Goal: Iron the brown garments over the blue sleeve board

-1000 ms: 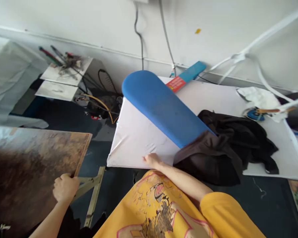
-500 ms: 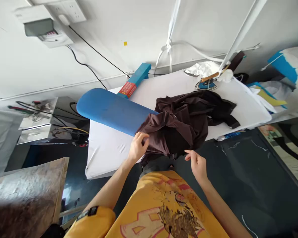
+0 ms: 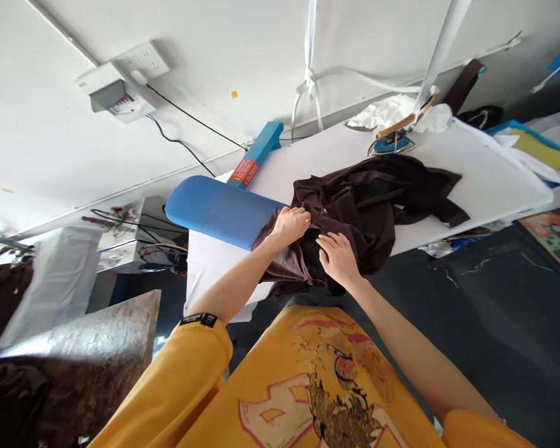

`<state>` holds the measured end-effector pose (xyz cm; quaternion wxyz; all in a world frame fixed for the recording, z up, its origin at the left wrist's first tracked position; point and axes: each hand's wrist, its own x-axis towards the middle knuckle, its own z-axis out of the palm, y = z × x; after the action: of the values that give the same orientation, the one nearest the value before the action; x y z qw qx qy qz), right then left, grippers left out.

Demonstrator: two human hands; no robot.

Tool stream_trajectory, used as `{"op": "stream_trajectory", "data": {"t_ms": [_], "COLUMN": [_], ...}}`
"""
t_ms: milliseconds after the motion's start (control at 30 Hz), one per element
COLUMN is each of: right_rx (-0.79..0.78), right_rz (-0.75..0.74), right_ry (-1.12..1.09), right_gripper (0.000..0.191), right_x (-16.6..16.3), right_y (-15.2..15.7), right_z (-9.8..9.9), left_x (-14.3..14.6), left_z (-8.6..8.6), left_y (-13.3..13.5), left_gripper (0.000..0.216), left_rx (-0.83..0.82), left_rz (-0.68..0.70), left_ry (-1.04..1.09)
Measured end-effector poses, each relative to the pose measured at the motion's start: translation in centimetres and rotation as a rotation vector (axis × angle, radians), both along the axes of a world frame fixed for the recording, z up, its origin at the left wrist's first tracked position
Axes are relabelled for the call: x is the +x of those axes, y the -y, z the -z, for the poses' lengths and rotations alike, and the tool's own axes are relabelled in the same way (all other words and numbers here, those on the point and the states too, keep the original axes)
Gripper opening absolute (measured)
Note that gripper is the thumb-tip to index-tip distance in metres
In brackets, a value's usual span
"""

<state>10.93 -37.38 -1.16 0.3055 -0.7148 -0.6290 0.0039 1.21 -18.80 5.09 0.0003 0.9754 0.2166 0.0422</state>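
Note:
A dark brown garment (image 3: pixel 373 205) lies bunched over the right end of a blue padded ironing board (image 3: pixel 219 208), its folds spreading right across the white table. My left hand (image 3: pixel 290 225) is closed on the garment's edge near the board, fingers curled into the cloth. Just to its right, my right hand (image 3: pixel 336 256) rests on the dark cloth with its fingers stretched out. Below the hands, the garment's near edge hangs over the front of the table.
A blue iron (image 3: pixel 392 143) with a wooden handle stands at the back of the white table (image 3: pixel 504 171), beside crumpled white cloth (image 3: pixel 382 113). A blue arm (image 3: pixel 256 155) with a red label is behind the board. A brown wooden board (image 3: pixel 107 354) is at lower left.
Both hands have moved up and inward onto the garment. The left has taken hold of its edge; the right has come from beside the cloth onto it. The view has shifted.

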Motion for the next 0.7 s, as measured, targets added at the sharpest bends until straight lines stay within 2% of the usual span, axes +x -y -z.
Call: {"op": "stream_trajectory", "data": {"t_ms": [233, 467, 600, 700], "right_rx": [-0.029, -0.082, -0.101, -0.112], "right_rz": [-0.041, -0.046, -0.057, -0.064], "right_ry": [0.097, 0.109, 0.115, 0.131], "right_gripper": [0.044, 0.045, 0.046, 0.048], "right_x": [0.0, 0.2, 0.2, 0.1], "right_y": [-1.6, -2.2, -2.1, -2.1], "right_z": [0.8, 1.2, 1.2, 1.1], "left_x": [-1.3, -1.8, -2.1, -2.7], "left_z": [0.6, 0.8, 0.8, 0.3], "left_y": [-0.8, -1.2, -1.1, 0.5], "left_gripper": [0.018, 0.018, 0.019, 0.016], "left_rx": [-0.022, -0.067, -0.073, -0.038], "left_rz": [0.116, 0.155, 0.151, 0.059], "left_ry": [0.089, 0.087, 0.067, 0.116]}}
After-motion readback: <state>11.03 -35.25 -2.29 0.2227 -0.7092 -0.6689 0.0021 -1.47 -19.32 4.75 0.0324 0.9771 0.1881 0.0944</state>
